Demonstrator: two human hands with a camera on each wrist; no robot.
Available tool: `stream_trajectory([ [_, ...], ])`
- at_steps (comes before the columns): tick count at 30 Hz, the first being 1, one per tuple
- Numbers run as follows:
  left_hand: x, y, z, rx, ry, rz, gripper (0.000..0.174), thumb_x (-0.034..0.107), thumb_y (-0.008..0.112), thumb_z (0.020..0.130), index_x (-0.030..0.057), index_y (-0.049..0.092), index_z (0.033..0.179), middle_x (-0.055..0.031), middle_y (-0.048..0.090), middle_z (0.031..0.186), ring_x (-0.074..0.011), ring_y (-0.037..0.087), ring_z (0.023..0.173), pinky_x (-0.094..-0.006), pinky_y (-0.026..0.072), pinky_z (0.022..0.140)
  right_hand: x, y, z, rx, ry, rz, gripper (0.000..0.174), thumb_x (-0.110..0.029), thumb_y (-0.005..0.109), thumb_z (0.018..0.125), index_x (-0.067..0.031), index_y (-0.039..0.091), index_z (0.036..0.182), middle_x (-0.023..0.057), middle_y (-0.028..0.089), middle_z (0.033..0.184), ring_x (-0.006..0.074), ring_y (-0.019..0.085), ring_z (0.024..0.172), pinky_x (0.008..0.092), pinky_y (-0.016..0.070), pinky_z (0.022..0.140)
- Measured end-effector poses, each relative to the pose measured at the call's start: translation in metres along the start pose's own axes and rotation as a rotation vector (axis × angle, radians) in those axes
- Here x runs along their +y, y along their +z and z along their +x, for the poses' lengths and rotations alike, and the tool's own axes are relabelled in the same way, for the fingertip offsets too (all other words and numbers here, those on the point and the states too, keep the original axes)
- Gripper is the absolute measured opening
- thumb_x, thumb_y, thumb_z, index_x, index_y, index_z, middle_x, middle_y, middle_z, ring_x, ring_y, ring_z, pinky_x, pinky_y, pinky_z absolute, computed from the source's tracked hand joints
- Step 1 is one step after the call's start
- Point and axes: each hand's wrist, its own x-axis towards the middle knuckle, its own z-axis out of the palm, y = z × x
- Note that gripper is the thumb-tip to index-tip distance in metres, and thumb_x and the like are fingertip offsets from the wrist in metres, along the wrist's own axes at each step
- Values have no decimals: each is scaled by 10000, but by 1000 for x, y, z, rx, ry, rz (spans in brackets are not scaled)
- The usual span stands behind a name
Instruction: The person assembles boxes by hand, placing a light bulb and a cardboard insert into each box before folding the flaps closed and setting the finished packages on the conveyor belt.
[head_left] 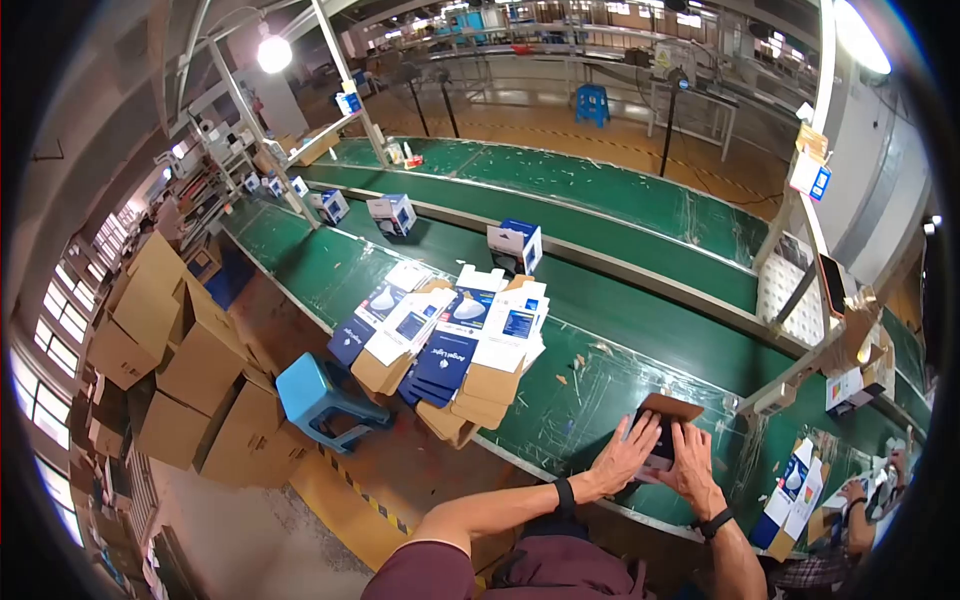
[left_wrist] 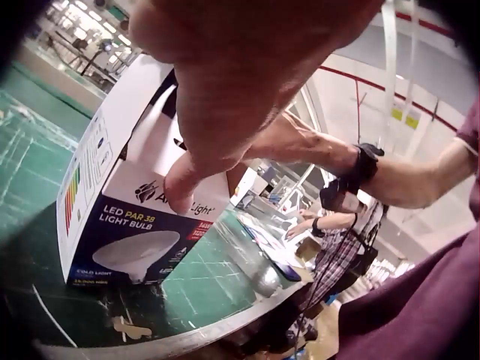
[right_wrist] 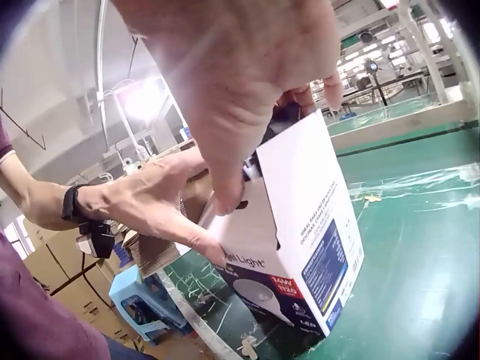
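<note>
A white and dark blue light bulb box [left_wrist: 142, 240], printed "LED PAR 38 light bulb", stands upright on the green work surface, its top open. A brown flap [head_left: 672, 405] rises at its far side. My left hand [head_left: 622, 462] holds the box from the left, the thumb [left_wrist: 180, 187] pressed on the front panel near the top edge. From the right, my right hand [head_left: 695, 470] grips the upper rim. Its thumb [right_wrist: 229, 196] lies at the front flap, and its fingers reach over the opening. The inside is mostly hidden by the hands.
Stacked flattened cartons [head_left: 445, 360] lie to the left on the bench. Several upright boxes [head_left: 515, 245] stand along the green belt behind. A blue stool [head_left: 320, 395] and large brown cardboard boxes [head_left: 190, 415] occupy the floor at left. Another person [left_wrist: 341, 232] works at right near more flat cartons [head_left: 795, 490].
</note>
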Motion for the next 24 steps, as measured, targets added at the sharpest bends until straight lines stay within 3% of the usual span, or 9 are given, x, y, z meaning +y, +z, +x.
stream_trajectory([
  [7,1,0,2,-14,46,-36,1015,310,794,758,-48,328,1585,-288,259,1674,-437,224,1575,-598,215,1237,21,-5,7,-53,-24,114,846,-546,855,760,-27,552,1355,198,601,1271,366,559,1236,527,384,1070],
  [10,-2,-4,-4,38,101,-83,1001,331,798,773,-31,341,1587,-291,250,1676,-437,224,1575,-600,209,1238,27,6,2,46,122,359,401,-273,753,929,-72,666,1265,174,685,1164,345,649,1099,472,447,1007],
  [13,0,3,-11,90,125,-36,1007,344,804,775,-27,342,1589,-290,237,1681,-436,213,1580,-588,207,1246,33,30,3,-7,298,684,220,-192,708,944,-92,745,1137,155,734,1045,341,701,971,445,489,941],
  [16,2,12,-8,145,182,41,949,339,806,767,-26,410,1548,-266,344,1632,-401,333,1516,-579,233,1241,34,35,2,-48,209,518,186,-207,682,963,-106,773,1088,164,747,965,335,715,917,466,485,941],
  [18,1,24,-11,149,227,-22,881,318,802,761,-27,471,1501,-244,417,1593,-377,419,1459,-583,251,1233,26,26,-7,-176,113,282,436,-474,650,965,-103,753,1169,153,735,1092,333,674,1061,523,450,979],
  [19,0,30,-12,298,256,-13,638,278,749,789,-25,615,1334,-206,610,1341,-344,562,1242,-608,284,1208,24,28,-13,-197,61,210,541,-570,641,944,-102,746,1195,156,721,1157,336,648,1126,534,427,1008],
  [21,-6,23,-9,211,221,-90,497,256,752,764,2,669,1182,-172,641,1176,-335,588,1163,-625,275,1205,14,21,-25,-232,-30,72,856,-809,638,815,-78,716,1254,146,645,1342,359,554,1264,597,391,1034],
  [22,-2,24,-9,158,215,-152,427,246,754,751,16,696,1106,-155,657,1094,-330,601,1124,-633,271,1204,9,18,-32,-169,-139,-83,878,-812,691,750,-76,723,1226,142,644,1299,336,560,1248,620,385,1034],
  [24,-3,28,-8,73,174,-227,270,219,752,721,62,700,934,-113,631,885,-320,626,1002,-651,255,1203,9,60,-43,-35,-180,-260,407,-451,782,802,-102,735,1007,85,663,1094,292,579,1174,612,374,1066],
])
